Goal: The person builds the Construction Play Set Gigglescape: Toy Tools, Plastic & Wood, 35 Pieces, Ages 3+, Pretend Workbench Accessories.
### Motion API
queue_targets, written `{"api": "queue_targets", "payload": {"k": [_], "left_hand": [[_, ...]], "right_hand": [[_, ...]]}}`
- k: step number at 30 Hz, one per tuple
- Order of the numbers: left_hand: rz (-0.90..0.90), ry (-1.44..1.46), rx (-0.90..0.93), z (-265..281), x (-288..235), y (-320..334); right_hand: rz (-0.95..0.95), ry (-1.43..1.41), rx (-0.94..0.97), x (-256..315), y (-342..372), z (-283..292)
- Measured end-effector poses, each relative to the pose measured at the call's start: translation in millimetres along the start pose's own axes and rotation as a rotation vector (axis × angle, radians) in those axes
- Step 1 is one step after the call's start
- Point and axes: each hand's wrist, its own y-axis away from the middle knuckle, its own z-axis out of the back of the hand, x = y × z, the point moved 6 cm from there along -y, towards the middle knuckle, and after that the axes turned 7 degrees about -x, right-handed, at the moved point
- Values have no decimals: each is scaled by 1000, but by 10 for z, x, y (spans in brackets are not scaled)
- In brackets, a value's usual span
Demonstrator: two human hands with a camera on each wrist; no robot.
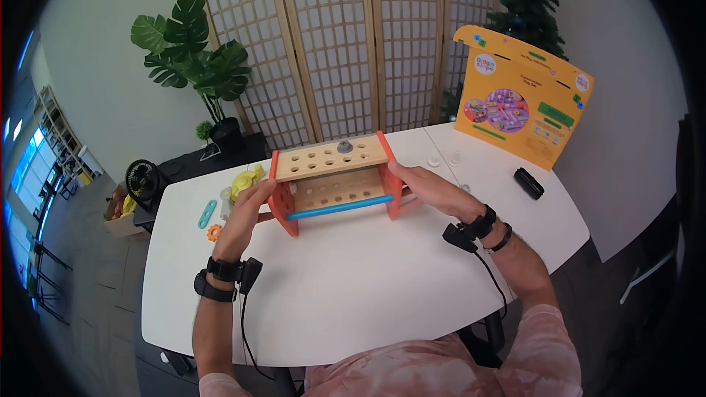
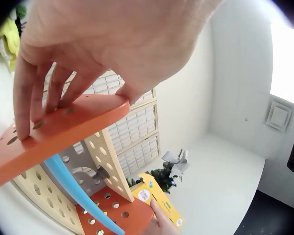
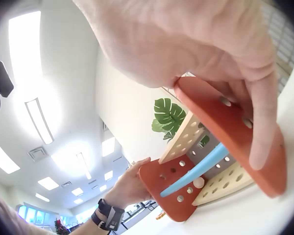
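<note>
At the far side of the white table (image 1: pixel 323 301), the toy workbench (image 1: pixel 334 158) sits between straight-fingered hands: left hand (image 1: pixel 246 215) slightly spread, right hand (image 1: pixel 435 190) pressing, some fingers hidden. Only the left wrist view catches the grey peg (image 2: pixel 102 174) poking beneath the top shelf (image 1: pixel 323 160).

And here the left hand (image 1: pixel 248 209) is hiding part of the yellow toy (image 1: pixel 246 179), the yellow packaging's (image 1: pixel 522 99) fine print is unreadably small, and the tree (image 1: pixel 531 0) is cut off up top.
</note>
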Motion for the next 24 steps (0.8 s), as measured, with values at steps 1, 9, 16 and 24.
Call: {"api": "queue_targets", "payload": {"k": [1, 9, 16, 24], "left_hand": [[-36, 27, -21, 12, -1, 37], [-251, 119, 17, -196, 145, 298], [-212, -122, -168, -311, 256, 401], [-185, -117, -148, -325, 348, 433]], "right_hand": [[-5, 1, -1, -27, 16, 0], [231, 233, -105, -181, 145, -17], [322, 396, -246, -400, 146, -7], [336, 423, -263, -548, 138, -19]]}}
